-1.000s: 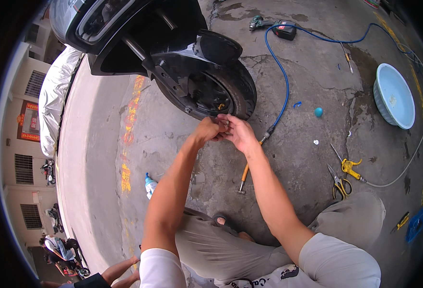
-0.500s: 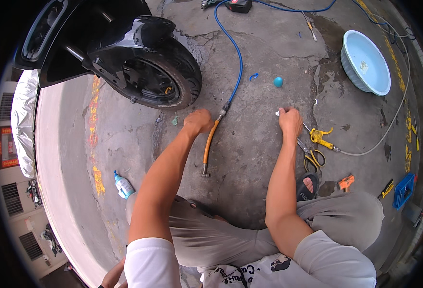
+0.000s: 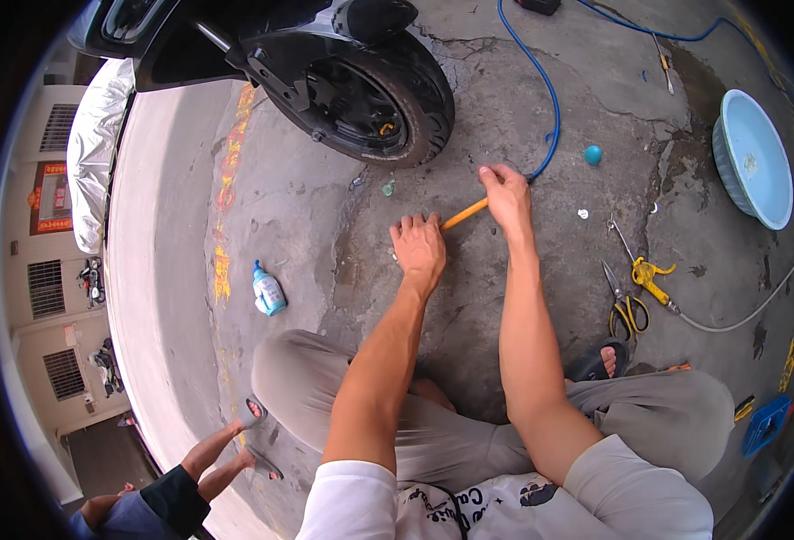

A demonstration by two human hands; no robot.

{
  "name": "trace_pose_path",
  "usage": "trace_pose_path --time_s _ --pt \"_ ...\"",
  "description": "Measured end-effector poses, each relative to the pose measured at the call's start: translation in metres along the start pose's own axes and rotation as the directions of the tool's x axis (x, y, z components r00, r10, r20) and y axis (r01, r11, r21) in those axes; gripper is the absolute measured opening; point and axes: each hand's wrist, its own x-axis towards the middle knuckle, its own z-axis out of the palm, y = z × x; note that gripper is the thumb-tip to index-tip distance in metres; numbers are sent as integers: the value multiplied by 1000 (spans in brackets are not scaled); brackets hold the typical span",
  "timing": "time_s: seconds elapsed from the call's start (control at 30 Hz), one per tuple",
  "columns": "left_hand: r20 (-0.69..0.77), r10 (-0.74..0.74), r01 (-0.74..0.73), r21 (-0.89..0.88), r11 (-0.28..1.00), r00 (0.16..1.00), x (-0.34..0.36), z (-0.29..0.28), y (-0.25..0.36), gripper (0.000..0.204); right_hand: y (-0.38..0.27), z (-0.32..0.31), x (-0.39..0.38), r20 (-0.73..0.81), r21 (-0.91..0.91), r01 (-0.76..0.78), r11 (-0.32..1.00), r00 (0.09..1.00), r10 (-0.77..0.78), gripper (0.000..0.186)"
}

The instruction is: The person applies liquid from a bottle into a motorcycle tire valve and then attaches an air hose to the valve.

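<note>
I squat on cracked concrete in front of a scooter's black rear wheel (image 3: pixel 374 99). My right hand (image 3: pixel 508 193) is closed around the far end of an orange-handled air tool (image 3: pixel 465 214), where a blue hose (image 3: pixel 548 99) joins it. My left hand (image 3: pixel 418 250) rests palm down on the ground over the tool's near end, fingers spread. A small greenish cap (image 3: pixel 388 188) lies just beyond the left hand, near the tyre.
A light blue basin (image 3: pixel 755 166) sits at the right. Yellow-handled scissors (image 3: pixel 627 310) and pliers (image 3: pixel 645 270) with a grey cable lie right of my right arm. A blue ball (image 3: pixel 593 154), a small spray bottle (image 3: pixel 268 291) and another person's legs (image 3: pixel 208 450) are around.
My hands left the wheel a second ago and dropped to the ground. My right hand moved left and took the tool's hose end, and my left hand came down flat on its near end.
</note>
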Motion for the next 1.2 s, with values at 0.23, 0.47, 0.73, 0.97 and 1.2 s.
trace_pose_path --time_s 0.23,0.47,0.73,0.97,1.2 --pt "-381 112 -177 -140 974 918 41 -87 3 29 -25 -11 1 503 -426 153 891 859 93 41" --pt "-335 -481 -8 -826 563 810 66 -96 -15 54 -37 -19 3 276 -66 246 967 936 -219 31" --pt "247 -375 105 -927 -359 894 82 -65 -50 38 -31 -6 8 250 -110 304 946 930 -270 27" --pt "517 -342 216 -746 -630 785 87 -69 -52 30 -49 0 0 86 -327 579 747 805 -587 21" --pt "538 -285 232 -699 -676 793 102 -63 -43 23 -50 -7 4 122 -207 520 829 854 -505 21"
